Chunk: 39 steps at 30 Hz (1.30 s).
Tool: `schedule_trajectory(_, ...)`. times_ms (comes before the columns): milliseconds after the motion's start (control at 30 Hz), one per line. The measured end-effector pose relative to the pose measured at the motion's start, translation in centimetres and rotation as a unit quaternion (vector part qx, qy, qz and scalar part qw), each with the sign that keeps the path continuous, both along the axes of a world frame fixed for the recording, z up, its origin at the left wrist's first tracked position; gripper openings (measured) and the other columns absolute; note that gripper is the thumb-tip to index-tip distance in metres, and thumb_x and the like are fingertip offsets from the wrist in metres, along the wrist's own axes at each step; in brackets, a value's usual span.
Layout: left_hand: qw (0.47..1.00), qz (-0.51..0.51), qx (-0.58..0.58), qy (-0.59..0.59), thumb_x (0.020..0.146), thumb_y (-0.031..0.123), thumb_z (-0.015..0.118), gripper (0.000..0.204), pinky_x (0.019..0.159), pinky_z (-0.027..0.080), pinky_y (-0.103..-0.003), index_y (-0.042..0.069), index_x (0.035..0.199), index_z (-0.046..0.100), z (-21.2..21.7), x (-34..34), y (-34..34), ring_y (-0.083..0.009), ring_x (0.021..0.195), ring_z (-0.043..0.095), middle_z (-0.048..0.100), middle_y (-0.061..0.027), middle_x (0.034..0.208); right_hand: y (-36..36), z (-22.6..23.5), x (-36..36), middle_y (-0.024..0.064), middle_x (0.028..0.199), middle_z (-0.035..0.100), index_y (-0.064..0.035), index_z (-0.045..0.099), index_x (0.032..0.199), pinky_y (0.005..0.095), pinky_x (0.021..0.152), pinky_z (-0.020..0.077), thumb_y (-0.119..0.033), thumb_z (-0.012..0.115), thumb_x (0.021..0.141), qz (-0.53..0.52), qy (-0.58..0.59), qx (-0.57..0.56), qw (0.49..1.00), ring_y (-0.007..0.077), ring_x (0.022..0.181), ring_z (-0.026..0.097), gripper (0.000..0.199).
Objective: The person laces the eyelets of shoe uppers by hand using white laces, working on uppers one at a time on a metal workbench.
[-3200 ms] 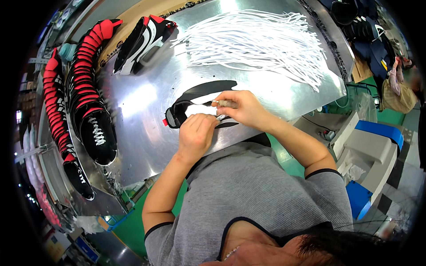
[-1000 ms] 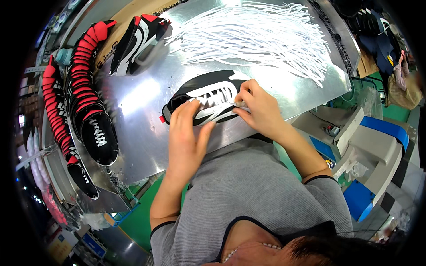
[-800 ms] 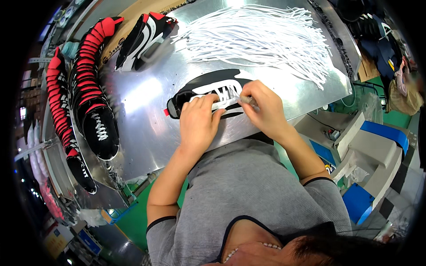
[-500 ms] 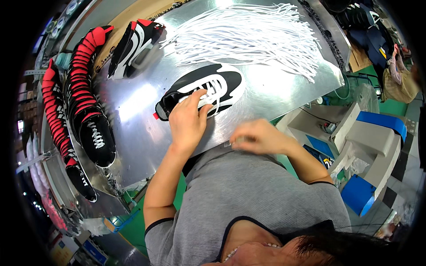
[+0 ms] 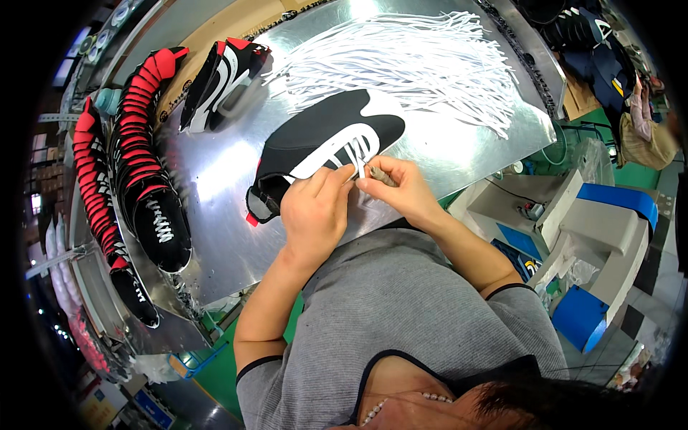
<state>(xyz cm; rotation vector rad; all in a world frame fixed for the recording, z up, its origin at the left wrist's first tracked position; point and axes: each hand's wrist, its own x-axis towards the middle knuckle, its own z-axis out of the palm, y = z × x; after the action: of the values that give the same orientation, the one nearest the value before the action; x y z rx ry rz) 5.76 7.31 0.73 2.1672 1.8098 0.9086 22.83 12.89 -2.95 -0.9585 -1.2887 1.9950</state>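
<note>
A black and white shoe upper (image 5: 308,136) with a red heel tab lies tilted on the metal table before me, its toe pointing up and to the right. White lace (image 5: 356,153) crosses part of its opening. My left hand (image 5: 315,208) is closed on the near edge of the shoe upper by the lace; its fingertips partly hide what they pinch. In my right hand (image 5: 405,190) is a small hand tool (image 5: 380,175) with a tan handle. Its thin tip meets the lacing edge, close to my left fingertips.
Loose white laces (image 5: 401,68) spread across the back of the metal table (image 5: 229,251). More uppers (image 5: 222,79) lie at the far left. Two long nested rows of black and red uppers (image 5: 140,150) line the left side. A grey and blue machine (image 5: 602,222) stands at right.
My right hand has come up from near my waist to the shoe, bringing the tool to the lacing. The upper has tipped and turned; my left hand has shifted slightly right and down.
</note>
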Motion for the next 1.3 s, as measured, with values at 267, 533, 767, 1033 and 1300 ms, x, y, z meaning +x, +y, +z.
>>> schedule_trajectory(267,0.995,0.023,-0.091,-0.022,0.085,0.013,0.068,0.022,0.069,0.049,-0.04,0.008,0.106,0.068,-2.8,-2.1,1.0,-0.0306,0.077,0.062,0.062,-0.0101,0.083,-0.8,-0.7,1.0,-0.0002,0.088,0.063,-0.0036,0.065,0.103,0.0251,0.078,0.0462,-0.015,0.066,0.092,0.104,-0.001,0.123,0.987,0.008,0.087,0.057,0.016)
schedule_trajectory(533,0.981,0.029,-0.162,-0.099,0.085,0.022,0.068,0.03,0.084,0.052,-0.039,0.006,0.11,0.068,-3.5,-2.9,1.5,-0.0324,0.099,0.067,0.069,-0.0144,0.109,4.6,-0.8,-1.3,0.0074,0.086,0.06,-0.0019,0.061,0.101,0.03,0.061,0.0452,-0.005,0.065,0.089,-0.064,-0.135,0.35,0.925,0.0165,0.068,0.057,0.013)
schedule_trajectory(767,0.967,0.073,-0.219,-0.112,0.081,0.029,0.073,0.034,0.081,0.053,-0.038,0.006,0.106,0.071,-2.7,-2.3,2.0,-0.0301,0.094,0.07,0.073,-0.0134,0.102,5.1,-1.0,-1.3,0.0084,0.089,0.06,-0.0023,0.06,0.1,0.0314,0.063,0.0468,-0.003,0.064,0.086,-0.024,-0.14,0.383,0.913,0.0213,0.071,0.059,0.014)
schedule_trajectory(1033,0.963,0.112,-0.215,-0.114,0.08,0.024,0.077,0.029,0.079,0.052,-0.032,0.003,0.098,0.071,-2.6,-1.4,2.4,-0.0236,0.087,0.072,0.074,-0.0121,0.093,4.3,-1.4,-1.3,0.0093,0.094,0.066,-0.0016,0.06,0.106,0.0305,0.07,0.0512,-0.007,0.067,0.089,-0.061,-0.088,0.262,0.959,0.0182,0.08,0.065,0.02)
schedule_trajectory(1300,0.97,0.119,-0.19,-0.092,0.079,0.031,0.074,0.027,0.072,0.053,-0.036,0.01,0.096,0.072,-3.1,-1.4,2.4,-0.0278,0.083,0.071,0.074,-0.0089,0.092,3.2,-3.0,-1.3,0.0079,0.091,0.069,-0.0019,0.057,0.114,0.0272,0.07,0.0506,-0.009,0.066,0.092,-0.163,-0.058,0.251,0.952,0.0127,0.079,0.064,0.025)
